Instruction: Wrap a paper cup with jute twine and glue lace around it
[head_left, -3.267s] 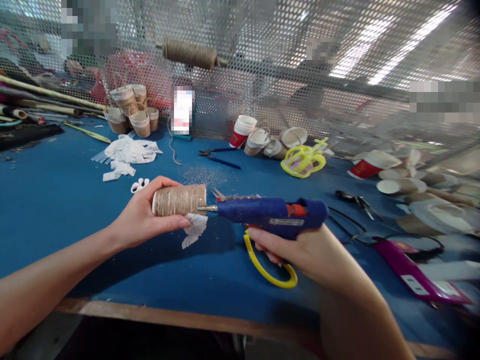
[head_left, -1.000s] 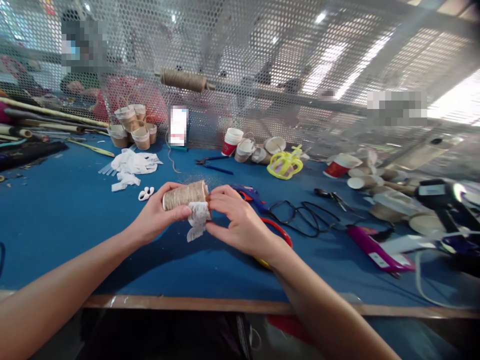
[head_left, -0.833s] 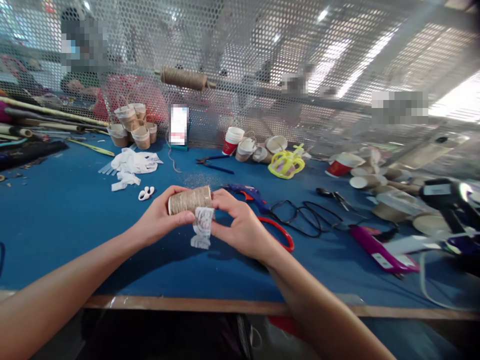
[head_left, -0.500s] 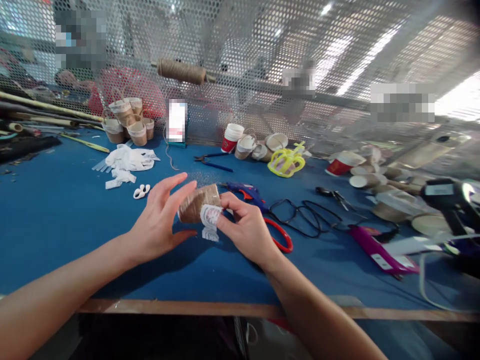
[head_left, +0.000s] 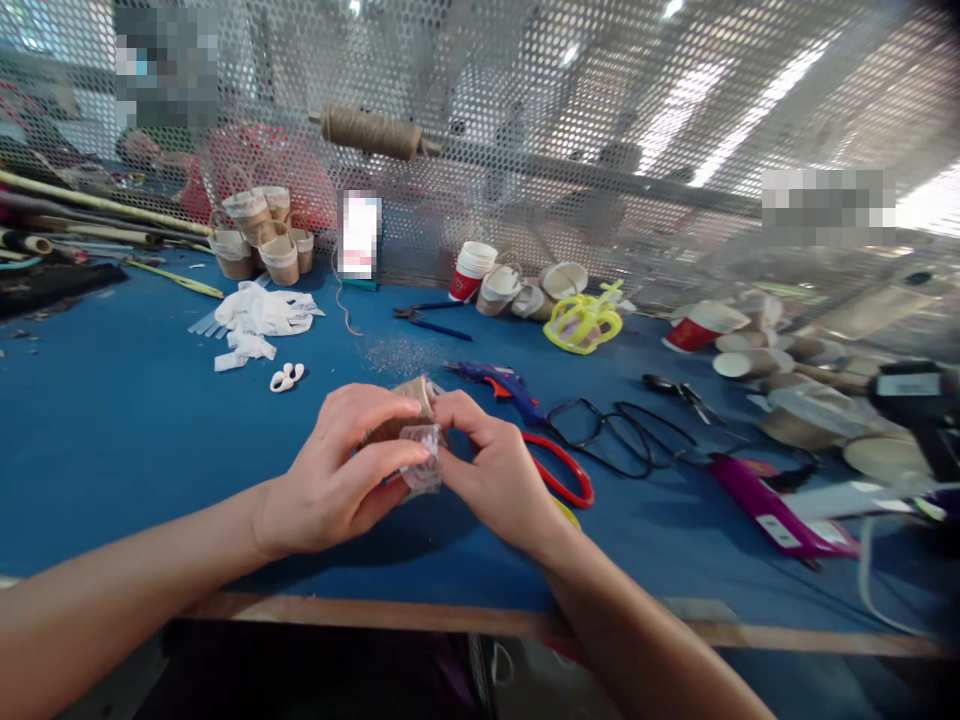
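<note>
Between my hands is a small cup wrapped in brown twine (head_left: 386, 430), tilted on its side above the blue tabletop. A strip of white lace (head_left: 422, 478) lies over the cup's rim end and hangs down a little. My left hand (head_left: 349, 470) wraps around the cup from the left, its fingers reaching over to press on the lace. At the rim, my right hand (head_left: 487, 465) pinches the cup and the lace edge between thumb and fingers. Much of the cup is hidden behind the fingers.
Past my hands lie a blue glue gun (head_left: 499, 385), pliers (head_left: 435, 322) and red-handled scissors (head_left: 566, 470). White lace (head_left: 262, 310) and small twine buckets (head_left: 279, 258) are at the left back. A purple power strip (head_left: 780, 510) lies right. A perforated metal screen (head_left: 480, 90) stands behind.
My left hand has closed in from beside the cup to grip it, fingers now on the lace. My right hand keeps its hold at the rim. The view has shifted slightly.
</note>
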